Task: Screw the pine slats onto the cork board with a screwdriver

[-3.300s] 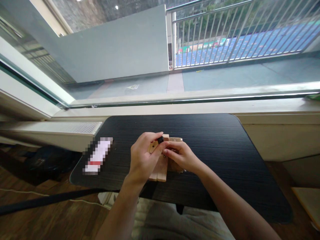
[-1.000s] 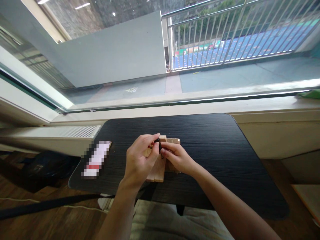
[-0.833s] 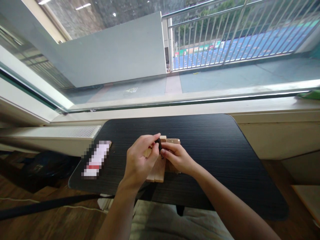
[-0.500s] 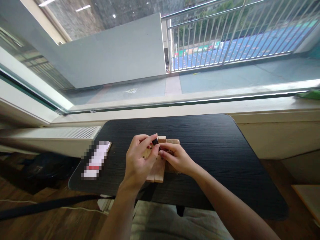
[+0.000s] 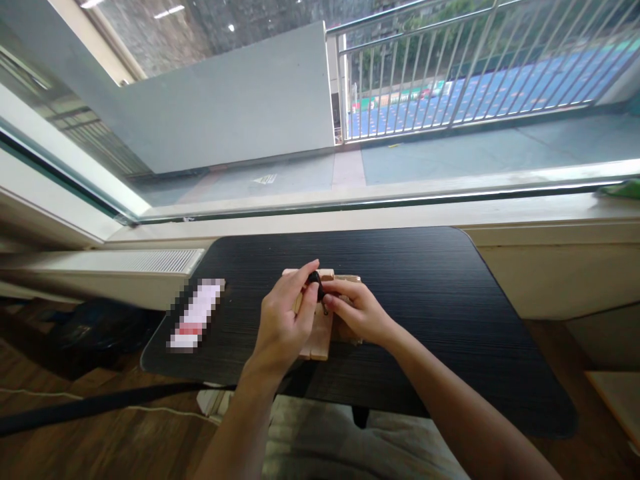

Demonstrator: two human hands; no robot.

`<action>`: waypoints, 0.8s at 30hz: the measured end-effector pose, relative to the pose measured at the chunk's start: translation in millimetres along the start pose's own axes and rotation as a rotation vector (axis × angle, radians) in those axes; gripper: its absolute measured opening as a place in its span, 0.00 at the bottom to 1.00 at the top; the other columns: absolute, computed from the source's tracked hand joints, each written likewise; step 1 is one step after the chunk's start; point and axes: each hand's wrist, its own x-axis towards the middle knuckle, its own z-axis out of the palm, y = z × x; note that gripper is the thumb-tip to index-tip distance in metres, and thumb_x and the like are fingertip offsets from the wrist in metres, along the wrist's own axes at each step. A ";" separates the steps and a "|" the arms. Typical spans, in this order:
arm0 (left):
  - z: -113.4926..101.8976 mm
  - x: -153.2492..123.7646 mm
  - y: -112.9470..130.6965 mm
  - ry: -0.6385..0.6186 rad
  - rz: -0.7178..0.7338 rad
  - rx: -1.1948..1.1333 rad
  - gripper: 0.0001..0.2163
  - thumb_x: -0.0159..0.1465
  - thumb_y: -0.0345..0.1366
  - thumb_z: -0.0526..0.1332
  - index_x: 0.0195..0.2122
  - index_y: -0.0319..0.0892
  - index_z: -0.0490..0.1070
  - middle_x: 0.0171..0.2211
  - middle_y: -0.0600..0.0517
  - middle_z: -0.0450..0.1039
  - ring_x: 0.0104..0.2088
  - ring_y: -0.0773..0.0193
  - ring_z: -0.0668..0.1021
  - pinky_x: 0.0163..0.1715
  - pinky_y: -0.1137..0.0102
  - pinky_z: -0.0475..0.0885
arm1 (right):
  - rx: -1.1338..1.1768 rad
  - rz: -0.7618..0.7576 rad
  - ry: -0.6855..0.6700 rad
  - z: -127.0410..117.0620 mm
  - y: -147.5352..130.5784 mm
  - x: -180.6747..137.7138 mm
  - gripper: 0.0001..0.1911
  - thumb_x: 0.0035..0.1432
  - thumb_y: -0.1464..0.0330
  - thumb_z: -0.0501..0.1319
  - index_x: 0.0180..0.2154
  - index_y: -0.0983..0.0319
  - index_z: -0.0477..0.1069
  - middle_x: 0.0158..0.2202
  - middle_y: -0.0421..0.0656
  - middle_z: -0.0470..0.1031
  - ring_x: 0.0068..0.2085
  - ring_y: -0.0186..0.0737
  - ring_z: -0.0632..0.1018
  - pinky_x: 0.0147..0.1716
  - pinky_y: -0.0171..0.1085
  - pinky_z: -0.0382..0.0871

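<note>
A small assembly of light wooden blocks [image 5: 320,333] rests on the black table [image 5: 450,300] near its front edge. My left hand [image 5: 283,323] is on the left side of the blocks, thumb and fingers pinched on a small black knob [image 5: 315,277] at their top. My right hand [image 5: 357,312] grips the blocks from the right, its fingertips meeting the left hand's at the knob. Much of the wood is hidden under both hands.
A blurred white and red flat item [image 5: 196,313] lies at the table's left edge. Behind the table run a window sill [image 5: 350,217], a radiator grille [image 5: 100,261] and a large window. A dark bag [image 5: 95,323] sits on the wooden floor at left.
My left fingers have shifted round the black knob, opening a little and pinching again. The blocks and my right hand have stayed in nearly the same place.
</note>
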 end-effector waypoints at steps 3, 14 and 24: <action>0.6 -0.9 -0.5 -0.006 0.025 -0.005 0.15 0.69 0.32 0.56 0.55 0.43 0.72 0.43 0.48 0.79 0.42 0.62 0.79 0.46 0.67 0.76 | 0.014 -0.015 0.001 2.3 0.8 -0.7 0.16 0.63 0.69 0.58 0.51 0.59 0.77 0.52 0.47 0.79 0.49 0.46 0.79 0.51 0.46 0.72; 0.2 -3.9 -1.6 -0.039 -0.023 -0.054 0.20 0.68 0.31 0.55 0.60 0.43 0.68 0.45 0.46 0.78 0.42 0.61 0.79 0.47 0.64 0.76 | 0.003 0.006 -0.013 0.9 -1.9 0.1 0.13 0.62 0.67 0.60 0.46 0.61 0.78 0.46 0.46 0.82 0.45 0.45 0.80 0.45 0.42 0.73; 3.1 1.8 0.8 0.097 -0.097 -0.059 0.11 0.63 0.38 0.65 0.46 0.43 0.75 0.37 0.51 0.79 0.33 0.65 0.79 0.37 0.71 0.77 | -0.094 0.002 -0.021 -1.1 -9.1 -0.3 0.07 0.61 0.66 0.61 0.38 0.61 0.75 0.36 0.43 0.80 0.36 0.39 0.76 0.36 0.37 0.69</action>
